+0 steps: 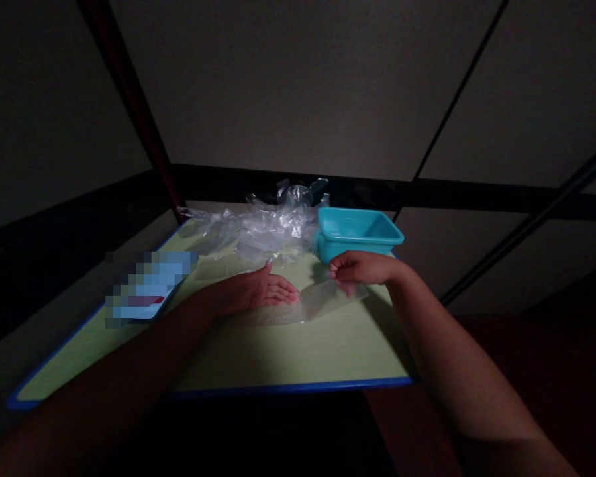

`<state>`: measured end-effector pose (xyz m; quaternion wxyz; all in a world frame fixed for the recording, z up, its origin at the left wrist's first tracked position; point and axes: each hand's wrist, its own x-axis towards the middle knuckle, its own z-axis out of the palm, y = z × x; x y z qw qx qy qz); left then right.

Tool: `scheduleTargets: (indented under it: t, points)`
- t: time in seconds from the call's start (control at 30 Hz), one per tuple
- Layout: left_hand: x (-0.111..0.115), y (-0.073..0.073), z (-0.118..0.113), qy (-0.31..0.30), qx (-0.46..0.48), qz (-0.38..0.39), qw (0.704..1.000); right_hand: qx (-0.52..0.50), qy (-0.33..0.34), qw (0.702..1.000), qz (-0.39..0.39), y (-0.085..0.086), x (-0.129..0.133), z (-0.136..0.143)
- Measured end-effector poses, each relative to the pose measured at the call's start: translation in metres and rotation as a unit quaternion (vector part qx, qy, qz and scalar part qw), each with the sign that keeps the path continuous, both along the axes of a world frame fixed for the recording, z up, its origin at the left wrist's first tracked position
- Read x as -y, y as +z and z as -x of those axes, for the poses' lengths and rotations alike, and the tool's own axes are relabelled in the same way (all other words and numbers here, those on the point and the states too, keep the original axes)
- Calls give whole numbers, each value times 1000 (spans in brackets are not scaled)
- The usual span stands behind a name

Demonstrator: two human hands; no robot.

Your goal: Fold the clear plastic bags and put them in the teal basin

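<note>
Dim wall panels point(288, 86) with dark bands stand behind a pale yellow-green table point(298, 361) edged in blue. On its near half, in front of a heap of crumpled clear plastic point(278, 232), lies the piece being worked: a clear plastic film point(320, 301), under and between the two hands. The left hand point(263, 290) is spread flat, fingers straight and side by side, thumb raised, fingertips at the film. The right hand point(360, 267) has its fingers curled and appears to pinch the film's far edge, just in front of a turquoise basin point(334, 246). A pale blue flat object point(171, 281), partly pixelated, lies at the table's left edge. Step in hand, as judged: laying out and smoothing the film. The next move calls for a steady left palm and a light, even pull by the right. Condition of film: thin, translucent, slightly wrinkled, with a visible crease near the left fingertips; its full outline cannot be determined.
</note>
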<state>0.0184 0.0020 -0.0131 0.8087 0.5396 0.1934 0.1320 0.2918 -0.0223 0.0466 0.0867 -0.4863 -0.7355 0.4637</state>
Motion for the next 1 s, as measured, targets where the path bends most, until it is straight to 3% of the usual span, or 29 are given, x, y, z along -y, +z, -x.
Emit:
scheduleTargets:
  t: [0.3,0.57,0.77,1.0]
  points:
    - [-3,-4,-1,0,12,7,1000,-211,-130,966,79,-12,5,30]
    - [2,1,-3,15,14,10,1000,-327,-187,919,116,-25,8,53]
    - [1,-3,-3,30,13,28,999,-362,-178,907,121,-30,11,60]
    - [0,-4,-3,42,0,37,998,-392,-82,907,133,-33,7,53]
